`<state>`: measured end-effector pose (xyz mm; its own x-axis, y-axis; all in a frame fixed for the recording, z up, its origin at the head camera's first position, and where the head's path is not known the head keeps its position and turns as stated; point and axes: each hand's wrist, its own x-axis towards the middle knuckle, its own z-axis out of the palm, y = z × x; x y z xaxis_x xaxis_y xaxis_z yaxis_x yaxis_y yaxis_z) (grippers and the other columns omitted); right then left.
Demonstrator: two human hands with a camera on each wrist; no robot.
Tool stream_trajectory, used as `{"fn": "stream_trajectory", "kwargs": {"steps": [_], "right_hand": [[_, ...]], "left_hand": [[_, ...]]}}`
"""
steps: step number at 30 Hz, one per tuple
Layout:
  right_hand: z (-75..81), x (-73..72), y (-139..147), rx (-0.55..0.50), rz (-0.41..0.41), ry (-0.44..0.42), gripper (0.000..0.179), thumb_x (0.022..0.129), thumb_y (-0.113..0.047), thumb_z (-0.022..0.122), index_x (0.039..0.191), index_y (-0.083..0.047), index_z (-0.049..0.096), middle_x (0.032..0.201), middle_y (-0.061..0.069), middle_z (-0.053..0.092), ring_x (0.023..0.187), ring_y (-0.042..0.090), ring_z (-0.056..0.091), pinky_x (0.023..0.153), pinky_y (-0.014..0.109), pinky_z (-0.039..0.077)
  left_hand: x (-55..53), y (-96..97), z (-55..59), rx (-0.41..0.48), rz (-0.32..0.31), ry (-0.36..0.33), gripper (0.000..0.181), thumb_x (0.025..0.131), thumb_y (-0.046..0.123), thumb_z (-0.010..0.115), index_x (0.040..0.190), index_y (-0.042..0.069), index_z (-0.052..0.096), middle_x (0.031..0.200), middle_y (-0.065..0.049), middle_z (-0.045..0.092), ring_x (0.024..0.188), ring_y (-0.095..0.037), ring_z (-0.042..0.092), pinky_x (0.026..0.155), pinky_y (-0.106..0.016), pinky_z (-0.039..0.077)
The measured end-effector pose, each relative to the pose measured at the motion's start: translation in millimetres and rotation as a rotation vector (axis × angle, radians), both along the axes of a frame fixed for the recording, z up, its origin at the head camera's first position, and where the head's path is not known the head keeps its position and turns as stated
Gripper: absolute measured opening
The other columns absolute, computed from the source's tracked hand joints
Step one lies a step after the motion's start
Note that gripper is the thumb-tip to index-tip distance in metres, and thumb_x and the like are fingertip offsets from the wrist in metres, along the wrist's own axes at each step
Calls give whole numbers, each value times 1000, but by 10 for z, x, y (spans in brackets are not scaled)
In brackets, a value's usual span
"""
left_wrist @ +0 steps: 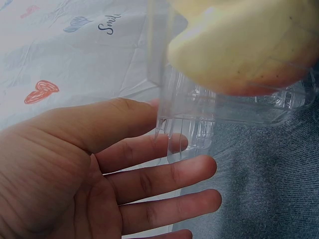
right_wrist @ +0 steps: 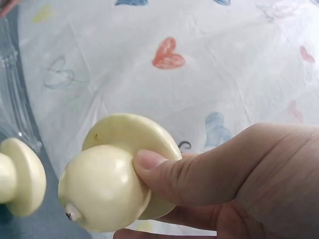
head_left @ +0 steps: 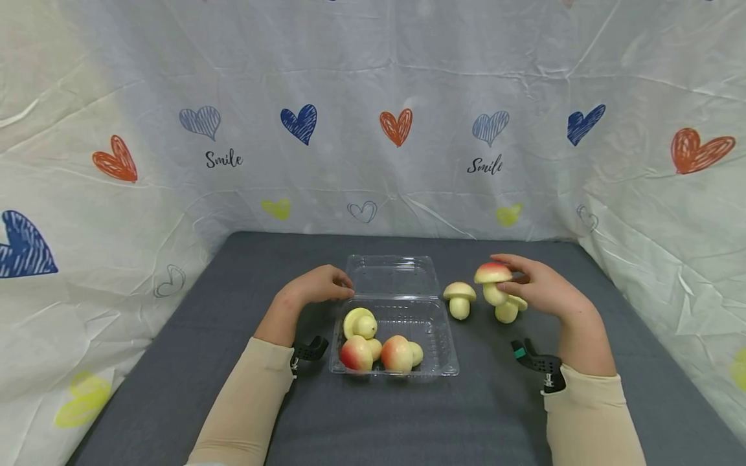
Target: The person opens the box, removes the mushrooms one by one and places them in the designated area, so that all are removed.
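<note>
My right hand [head_left: 544, 285] pinches a toy mushroom [head_left: 493, 274] with a red-tinged cap, the thumb on its pale stem; in the right wrist view the held mushroom's [right_wrist: 107, 181] rounded stem end faces the camera. Behind it in the head view, a second mushroom [head_left: 507, 312] stands partly hidden. Another upright mushroom [head_left: 460, 307] is between the hand and the clear plastic box [head_left: 434, 336]. At the box's back left corner is my left hand [head_left: 317, 285], its fingers [left_wrist: 164, 180] fairly straight and spread, thumb tip right at the plastic edge.
The box's hinged lid [head_left: 393, 275] lies open toward the back. Inside the box, several mushrooms [head_left: 396, 354] lie on their sides, grouped left and front. A dark grey cloth [head_left: 466, 414] covers the table, and a white curtain [head_left: 350, 77] printed with hearts hangs behind.
</note>
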<state>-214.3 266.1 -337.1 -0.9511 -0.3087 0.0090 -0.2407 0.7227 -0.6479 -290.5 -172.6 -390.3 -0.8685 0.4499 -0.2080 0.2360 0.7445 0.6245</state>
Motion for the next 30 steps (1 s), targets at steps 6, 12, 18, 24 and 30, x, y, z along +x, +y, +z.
{"fn": "stream_trajectory", "kwargs": {"steps": [6, 12, 18, 24, 30], "right_hand": [[-13, 12, 213, 28, -51, 10, 59, 104, -23, 64, 154, -1, 41, 141, 28, 51, 126, 50, 52, 90, 58, 50], [-43, 16, 390, 48, -113, -32, 57, 103, -22, 64, 151, 0, 41, 139, 32, 49, 126, 51, 48, 91, 63, 46], [-100, 0, 508, 29, -149, -90, 60, 102, -22, 65, 149, 6, 39, 137, 36, 49, 123, 50, 49, 92, 63, 45], [-191, -33, 590, -14, -168, -163, 63, 104, -21, 61, 149, 12, 33, 138, 39, 47, 119, 48, 53, 93, 61, 45], [-285, -75, 651, -39, -174, -189, 62, 103, -16, 61, 145, 17, 30, 135, 41, 46, 114, 44, 56, 90, 54, 47]], "left_hand": [[-5, 0, -6, -2, -3, 4, 33, 100, 27, 69, 126, 7, 73, 106, -3, 71, 94, -22, 67, 84, -42, 56], [-7, 1, -10, 6, -1, 2, 34, 100, 27, 69, 126, 6, 72, 107, -3, 71, 94, -21, 66, 84, -42, 56], [-7, -3, -14, 4, -4, 7, 33, 100, 27, 69, 126, 7, 73, 108, -3, 71, 94, -20, 66, 84, -42, 56], [-4, -1, -15, 5, -1, 4, 33, 100, 26, 69, 126, 6, 72, 107, -3, 71, 93, -20, 66, 84, -42, 56], [-2, 2, -13, 2, 5, 0, 33, 100, 27, 69, 126, 6, 72, 107, -3, 71, 93, -20, 66, 84, -42, 56]]}}
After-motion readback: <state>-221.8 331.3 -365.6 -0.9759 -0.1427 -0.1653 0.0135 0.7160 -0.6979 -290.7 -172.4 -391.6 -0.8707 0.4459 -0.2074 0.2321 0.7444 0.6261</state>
